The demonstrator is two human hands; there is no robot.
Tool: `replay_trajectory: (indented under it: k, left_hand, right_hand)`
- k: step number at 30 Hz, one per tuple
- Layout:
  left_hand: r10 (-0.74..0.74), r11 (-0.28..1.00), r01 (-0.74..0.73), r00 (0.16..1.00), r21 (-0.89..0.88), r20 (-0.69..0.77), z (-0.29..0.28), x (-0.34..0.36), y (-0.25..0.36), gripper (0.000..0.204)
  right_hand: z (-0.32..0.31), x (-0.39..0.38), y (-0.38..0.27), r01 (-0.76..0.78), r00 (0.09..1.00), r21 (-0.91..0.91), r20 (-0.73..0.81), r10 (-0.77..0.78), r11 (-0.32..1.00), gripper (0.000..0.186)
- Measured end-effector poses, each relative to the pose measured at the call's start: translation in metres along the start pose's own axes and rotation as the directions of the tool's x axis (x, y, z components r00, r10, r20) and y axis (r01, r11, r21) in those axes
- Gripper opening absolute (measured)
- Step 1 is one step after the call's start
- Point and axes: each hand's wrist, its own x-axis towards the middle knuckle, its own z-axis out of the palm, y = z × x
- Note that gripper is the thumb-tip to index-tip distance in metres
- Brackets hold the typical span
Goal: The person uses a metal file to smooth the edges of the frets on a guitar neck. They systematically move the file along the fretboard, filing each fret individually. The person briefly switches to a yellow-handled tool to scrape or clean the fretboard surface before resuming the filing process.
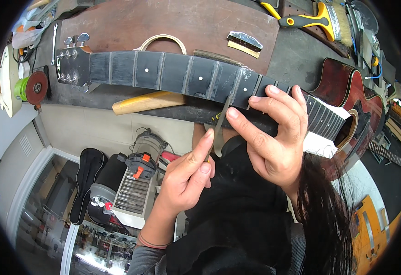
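Observation:
An acoustic guitar with a dark red body [363,94] lies across the bench, its headstock [74,68] at the left. Grey smears and dust mark the dark fretboard [147,75]. My left hand [186,178] is closed around a narrow metal file [220,118], which slants up to a fret near the middle of the neck. With fingers spread, my right hand [276,135] reaches over the near edge of the fretboard. Its index fingertip is at the file, and other fingertips rest on or just over the frets. White paper [320,145] covers part of the guitar's top beside the fretboard.
Behind the neck lie a tape ring [183,42], a metal-and-wood block [245,41] and a yellow-handled brush [320,20]. A wooden stick [145,101] sits below the neck. At the left are a wrench [54,43] and a tool with a round disc [37,86].

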Motion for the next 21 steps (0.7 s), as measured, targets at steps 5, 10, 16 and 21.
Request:
replay_trajectory:
  k: [5,10,16,21]
  left_hand:
    - [-0.012,0.999,0.010,0.999,0.053,0.046,-0.002,0.005,0.008,0.060]
    - [-0.013,0.998,0.010,0.999,0.065,0.034,0.001,0.005,0.013,0.060]
    - [-0.057,0.997,0.056,0.998,0.062,0.022,0.003,0.012,0.022,0.060]
    - [-0.077,0.994,0.075,0.997,0.076,0.032,0.001,0.006,0.025,0.060]
  right_hand:
    - [-0.001,0.000,0.001,-0.002,1.000,0.015,0.021,0.001,1.000,0.064]
    - [0.001,-0.001,0.002,0.003,1.000,0.025,0.022,-0.004,1.000,0.070]
    - [0.000,-0.001,0.000,-0.003,1.000,0.028,0.020,0.003,1.000,0.069]
    - [0.001,-0.002,0.001,-0.010,1.000,0.034,0.015,0.010,0.999,0.068]
